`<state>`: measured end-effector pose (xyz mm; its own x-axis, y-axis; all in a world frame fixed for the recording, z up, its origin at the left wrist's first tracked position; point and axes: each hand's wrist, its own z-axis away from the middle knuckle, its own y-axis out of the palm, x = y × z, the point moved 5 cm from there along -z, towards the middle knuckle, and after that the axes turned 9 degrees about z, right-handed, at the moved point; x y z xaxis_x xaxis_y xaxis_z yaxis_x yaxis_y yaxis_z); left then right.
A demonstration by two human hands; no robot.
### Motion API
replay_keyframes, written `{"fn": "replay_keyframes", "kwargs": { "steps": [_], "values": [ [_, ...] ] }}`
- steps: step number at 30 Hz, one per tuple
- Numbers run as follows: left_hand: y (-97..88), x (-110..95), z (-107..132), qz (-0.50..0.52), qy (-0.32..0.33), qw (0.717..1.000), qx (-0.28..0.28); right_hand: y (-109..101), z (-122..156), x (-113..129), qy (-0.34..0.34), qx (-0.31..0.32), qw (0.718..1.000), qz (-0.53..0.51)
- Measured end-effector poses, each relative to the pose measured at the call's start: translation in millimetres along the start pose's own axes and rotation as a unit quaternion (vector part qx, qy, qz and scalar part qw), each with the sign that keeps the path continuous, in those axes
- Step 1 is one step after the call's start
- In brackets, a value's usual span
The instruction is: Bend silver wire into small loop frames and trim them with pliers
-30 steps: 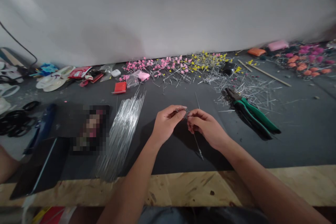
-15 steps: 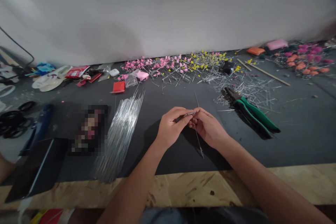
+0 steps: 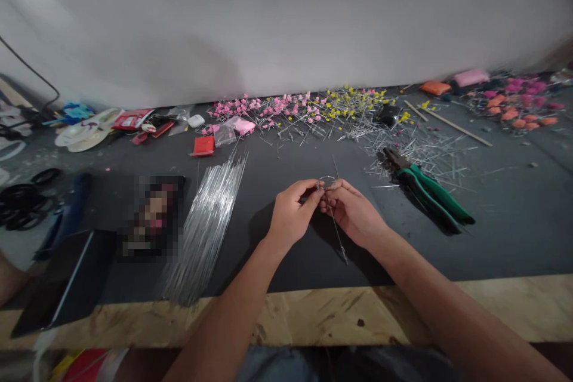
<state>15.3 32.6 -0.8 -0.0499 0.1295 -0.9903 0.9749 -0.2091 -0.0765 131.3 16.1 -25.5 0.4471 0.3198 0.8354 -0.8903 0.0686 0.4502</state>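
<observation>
Both hands meet above the dark mat (image 3: 492, 239) in the middle of the bench. My left hand (image 3: 292, 213) pinches a thin silver wire (image 3: 337, 237) at its upper part, where the wire curls into a small loop between the fingertips. My right hand (image 3: 352, 212) is closed on the same wire just to the right, and the wire's long straight end runs down past that hand toward the bench edge. A second straight wire end sticks up behind the fingers. A bundle of straight silver wires (image 3: 206, 221) lies left of my left hand.
Green-handled pliers (image 3: 426, 191) lie to the right among cut wire scraps. Pink and yellow bead-tipped wires (image 3: 295, 108) are heaped at the back by the white wall. A red packet (image 3: 203, 146), black rings (image 3: 24, 197) and a dark tablet (image 3: 62, 286) sit left. Orange and pink pieces (image 3: 514, 104) lie far right.
The wire between my fingertips has been bent from a short straight stretch into a small round loop. Both hands stayed in place, close together.
</observation>
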Motion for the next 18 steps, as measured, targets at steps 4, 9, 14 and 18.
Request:
{"fn": "replay_keyframes", "kwargs": {
  "steps": [4,9,14,18],
  "values": [
    [-0.6,-1.3,0.6,-0.017,0.011,1.0,-0.005,-1.3,-0.5,-1.7,0.005,0.008,1.0,0.005],
    [-1.6,-2.3,0.2,-0.034,0.02,0.999,-0.008,-1.5,0.0,-2.3,0.01,0.012,1.0,0.006],
    [-1.4,-2.6,-0.6,-0.033,0.022,0.999,-0.011,-0.7,0.8,-1.8,0.004,0.017,1.0,0.001],
    [-2.3,-1.4,-1.4,-0.014,0.015,1.0,-0.018,0.5,1.0,-2.2,-0.002,0.003,1.0,0.01]
  ]
}}
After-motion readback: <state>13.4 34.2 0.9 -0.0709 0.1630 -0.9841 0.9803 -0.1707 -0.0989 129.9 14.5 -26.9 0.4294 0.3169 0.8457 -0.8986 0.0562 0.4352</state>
